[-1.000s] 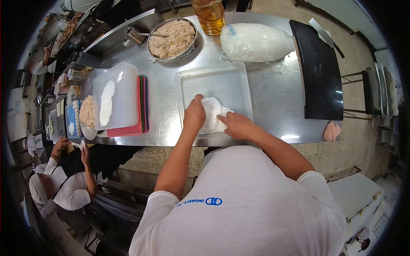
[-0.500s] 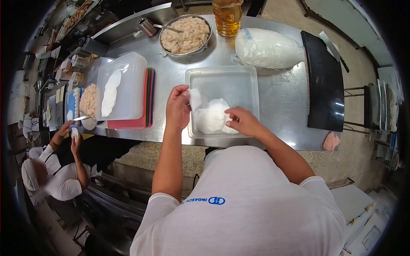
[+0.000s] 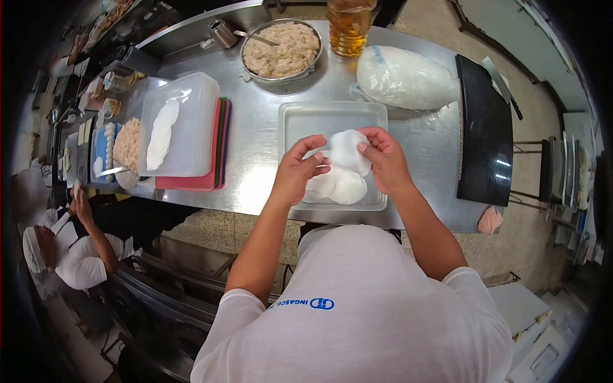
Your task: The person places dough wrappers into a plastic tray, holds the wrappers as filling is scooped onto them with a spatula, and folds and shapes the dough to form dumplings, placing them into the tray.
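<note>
On my feed I see a loose white shirt [image 3: 377,345], softly creased; its short sleeves [image 3: 237,319] are white too, with hemmed edges; a rounded blue logo [image 3: 322,304] sits beside blue capitals [image 3: 294,302] reading INGASCO, upside down to me; both hands [image 3: 388,165] are bare.

On the grey steel tabletop [image 3: 252,137], a rectangular clear plastic tray [image 3: 303,127] lies near the middle, round white sheets [image 3: 345,187] in its near half. Beyond it, left to right, stand a round metal bowl [image 3: 281,78], a clear amber-filled bottle [image 3: 349,29] and a bulging white plastic bag [image 3: 408,76]. Left, a translucent plastic container [image 3: 198,118] rests on flat red boards [image 3: 185,182]; right lies a black rectangular slab [image 3: 485,127], a pink cloth [image 3: 490,220] near it.
</note>
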Motion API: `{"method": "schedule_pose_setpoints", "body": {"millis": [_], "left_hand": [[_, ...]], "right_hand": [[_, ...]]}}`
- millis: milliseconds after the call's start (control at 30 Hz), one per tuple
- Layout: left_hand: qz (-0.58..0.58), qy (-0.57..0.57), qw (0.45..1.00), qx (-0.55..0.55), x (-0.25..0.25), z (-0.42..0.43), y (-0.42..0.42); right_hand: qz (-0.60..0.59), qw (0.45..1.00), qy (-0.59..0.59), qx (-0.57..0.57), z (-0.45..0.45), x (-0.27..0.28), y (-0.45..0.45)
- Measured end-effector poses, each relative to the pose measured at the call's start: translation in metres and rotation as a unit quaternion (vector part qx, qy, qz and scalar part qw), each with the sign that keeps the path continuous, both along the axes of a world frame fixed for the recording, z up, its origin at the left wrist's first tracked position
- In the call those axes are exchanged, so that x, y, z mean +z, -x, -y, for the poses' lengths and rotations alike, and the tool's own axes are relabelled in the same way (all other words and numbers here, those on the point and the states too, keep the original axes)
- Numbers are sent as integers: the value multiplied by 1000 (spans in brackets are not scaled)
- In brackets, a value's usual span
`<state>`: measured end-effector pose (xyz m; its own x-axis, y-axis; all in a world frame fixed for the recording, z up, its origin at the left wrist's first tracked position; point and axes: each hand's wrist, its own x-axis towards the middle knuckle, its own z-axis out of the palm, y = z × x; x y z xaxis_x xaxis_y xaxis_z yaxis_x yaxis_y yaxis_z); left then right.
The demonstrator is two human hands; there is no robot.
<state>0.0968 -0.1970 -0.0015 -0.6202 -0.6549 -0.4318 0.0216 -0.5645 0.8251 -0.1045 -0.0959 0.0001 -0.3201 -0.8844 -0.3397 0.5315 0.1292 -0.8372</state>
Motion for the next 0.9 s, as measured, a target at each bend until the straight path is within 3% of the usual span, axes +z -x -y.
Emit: {"method": "schedule_pose_setpoints", "body": {"millis": [100, 133, 200, 233, 267, 367, 533, 633, 733, 833, 867, 900], "left_hand": [[-48, -80, 995, 36, -26, -5, 3], [-73, -134, 986, 61, -33, -8, 5], [-329, -263, 907, 5, -77, -5, -5], [-448, -316, 836, -24, -58, 2, -4], [-260, -340, 894, 135, -37, -7, -2], [-278, -296, 897, 173, -24, 1, -13], [-145, -164, 961, 167, -30, 17, -37], [-3, -40, 994, 97, -19, 22, -42], [99, 142, 985, 20, -11, 27, -45], [116, 240, 961, 77, -23, 28, -50], [119, 210, 964, 113, -23, 30, -51], [121, 178, 965, 148, -21, 34, -51]], "right_hand": [[-275, 961, -6, 43, 23, 5, -7], [-344, 929, 7, 133, 31, 16, -12], [-469, 827, 35, 308, 52, 36, -23], [-499, 815, 62, 287, 65, 34, -27], [-527, 802, 90, 267, 83, 29, -29], [-637, 732, 161, 177, 163, 23, -21], [-737, 612, 287, 2, 325, 33, -25], [-808, 529, 255, 50, 386, 36, -37], [-819, 509, 139, 226, 426, 25, -33], [-860, 386, 114, 313, 418, 68, -13], [-820, 463, 262, 210, 424, 44, 20], [-778, 580, 92, 225, 397, 81, 19]]}}
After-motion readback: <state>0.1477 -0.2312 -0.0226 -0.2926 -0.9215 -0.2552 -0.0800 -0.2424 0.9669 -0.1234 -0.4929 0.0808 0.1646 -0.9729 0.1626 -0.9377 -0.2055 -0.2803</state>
